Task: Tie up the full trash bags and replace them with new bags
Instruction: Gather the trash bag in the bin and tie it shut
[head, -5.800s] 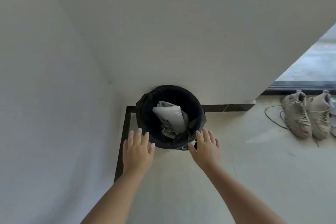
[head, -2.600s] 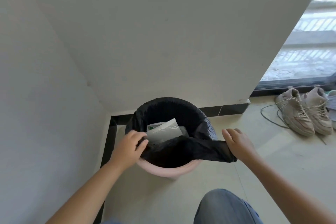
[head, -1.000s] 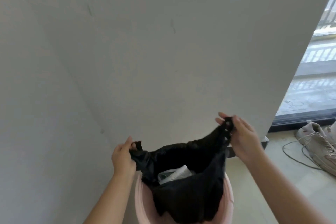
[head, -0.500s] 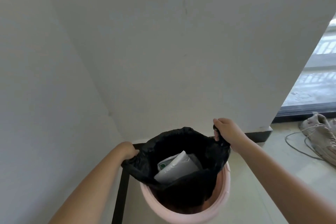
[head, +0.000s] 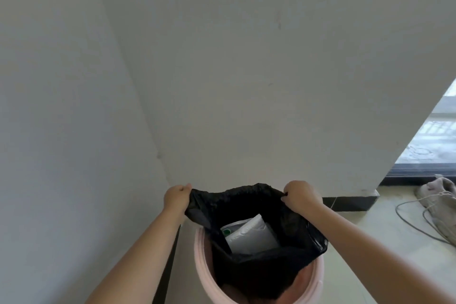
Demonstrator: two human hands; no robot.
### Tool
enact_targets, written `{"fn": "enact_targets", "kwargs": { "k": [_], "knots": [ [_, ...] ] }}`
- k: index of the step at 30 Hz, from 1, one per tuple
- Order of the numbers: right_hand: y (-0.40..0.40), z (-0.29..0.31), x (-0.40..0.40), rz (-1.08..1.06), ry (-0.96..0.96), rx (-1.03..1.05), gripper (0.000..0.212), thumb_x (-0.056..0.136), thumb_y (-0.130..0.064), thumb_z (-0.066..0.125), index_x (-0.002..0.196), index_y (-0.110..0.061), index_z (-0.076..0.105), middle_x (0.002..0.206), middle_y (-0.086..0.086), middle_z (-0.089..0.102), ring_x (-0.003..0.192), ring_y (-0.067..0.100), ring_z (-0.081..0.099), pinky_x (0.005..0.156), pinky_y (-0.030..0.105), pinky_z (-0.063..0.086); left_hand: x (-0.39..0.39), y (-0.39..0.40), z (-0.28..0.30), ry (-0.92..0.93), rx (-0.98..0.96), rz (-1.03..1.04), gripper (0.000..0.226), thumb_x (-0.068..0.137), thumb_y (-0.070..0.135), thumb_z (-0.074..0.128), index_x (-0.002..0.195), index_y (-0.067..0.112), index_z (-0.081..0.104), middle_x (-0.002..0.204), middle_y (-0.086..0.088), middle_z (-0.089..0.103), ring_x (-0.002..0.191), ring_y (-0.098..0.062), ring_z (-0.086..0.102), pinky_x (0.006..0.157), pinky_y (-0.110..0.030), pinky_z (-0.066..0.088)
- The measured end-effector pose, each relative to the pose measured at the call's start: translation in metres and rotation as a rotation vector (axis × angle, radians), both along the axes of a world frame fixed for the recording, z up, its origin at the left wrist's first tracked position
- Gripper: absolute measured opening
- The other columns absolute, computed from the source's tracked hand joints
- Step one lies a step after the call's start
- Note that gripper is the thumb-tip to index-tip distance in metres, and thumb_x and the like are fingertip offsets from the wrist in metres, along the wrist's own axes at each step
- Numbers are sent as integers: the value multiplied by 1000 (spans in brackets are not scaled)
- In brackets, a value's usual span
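Both hands are closed on the rim of the black trash bag [head: 259,269]: the left hand [head: 175,198] pinches its left edge and the right hand [head: 299,195] grips its right edge, holding the mouth stretched open above the pink bin [head: 201,261]. Inside the bag lies a white plastic package [head: 251,236] with a green mark, and the bag's lower part still sits in the bin. Around them stand white walls [head: 246,81], a dark baseboard [head: 350,203], and a pale sneaker [head: 439,192] on the floor at right.
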State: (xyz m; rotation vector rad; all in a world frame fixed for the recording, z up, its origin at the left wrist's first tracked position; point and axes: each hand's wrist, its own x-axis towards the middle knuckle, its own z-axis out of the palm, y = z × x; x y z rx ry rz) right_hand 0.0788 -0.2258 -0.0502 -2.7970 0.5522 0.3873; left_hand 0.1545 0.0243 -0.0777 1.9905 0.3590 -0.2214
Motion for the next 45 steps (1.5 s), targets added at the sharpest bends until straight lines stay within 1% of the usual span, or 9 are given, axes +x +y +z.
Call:
{"fn": "enact_targets", "kwargs": {
  "k": [6, 8, 14, 16, 20, 25, 31, 42, 45],
  "knots": [
    [9, -17, -8, -161, -297, 487, 26, 92, -18, 49, 79, 1, 62, 76, 14, 59, 71, 22, 49, 63, 26, 33, 5, -8, -14, -15, -237, 248, 29, 97, 18, 33, 84, 2, 54, 89, -12, 52, 90, -26, 48, 83, -37, 44],
    [7, -24, -15, -250, -296, 640, 27, 91, -17, 49, 67, -7, 52, 62, 6, 48, 59, 18, 44, 57, 28, 30, 2, -6, -12, 51, -454, 220, 23, 98, 18, 32, 83, 14, 50, 91, -10, 49, 78, -22, 48, 70, -37, 46],
    [15, -29, -5, -92, -191, 579, 32, 91, -32, 50, 70, -13, 65, 75, -20, 69, 68, 15, 61, 66, 15, 47, 1, 0, -27, 151, -873, 279, 34, 96, 15, 37, 62, 11, 39, 61, -9, 51, 58, -18, 53, 66, -31, 43],
    [20, -30, 8, -54, -168, 395, 31, 91, -33, 50, 67, -13, 51, 66, -16, 62, 64, 16, 54, 61, 18, 43, -2, 2, -29, 209, -770, 226, 34, 94, 19, 40, 62, 11, 40, 50, -7, 51, 49, -16, 52, 63, -28, 40],
    [39, -33, 42, -79, -96, 222, 42, 90, -41, 45, 116, -7, 49, 113, 8, 59, 108, 27, 54, 92, 36, 40, -6, 16, -34, 360, -485, 91, 20, 88, 8, 51, 71, 0, 57, 71, -15, 58, 68, -27, 54, 62, -33, 44],
    [66, -43, 72, 94, -20, -35, 30, 89, -38, 43, 74, -16, 55, 68, -4, 53, 80, 20, 51, 89, 35, 28, -7, 35, -35, 331, 99, -141, 36, 86, 2, 54, 52, 7, 41, 59, -7, 41, 59, -20, 43, 53, -24, 34],
    [85, -55, 79, 302, -117, -33, 29, 93, -36, 43, 111, -27, 63, 124, 2, 53, 120, 23, 45, 108, 45, 21, -14, 50, -31, 558, 74, -254, 28, 93, 22, 47, 89, -3, 59, 80, -8, 57, 75, -19, 55, 64, -24, 45],
    [88, -66, 50, 404, -179, 185, 31, 96, -25, 39, 113, -11, 60, 113, 13, 54, 105, 27, 54, 86, 29, 41, -16, 68, -35, 583, 204, -359, 28, 87, 8, 50, 59, 6, 53, 65, -7, 53, 57, -16, 50, 53, -23, 40],
    [87, -69, 42, 394, -236, 149, 31, 96, -23, 38, 112, -10, 61, 114, 9, 56, 106, 24, 54, 81, 25, 39, -12, 64, -41, 321, 415, -370, 31, 92, 20, 46, 65, 9, 56, 84, -13, 61, 86, -27, 59, 67, -27, 40]
  ]
}}
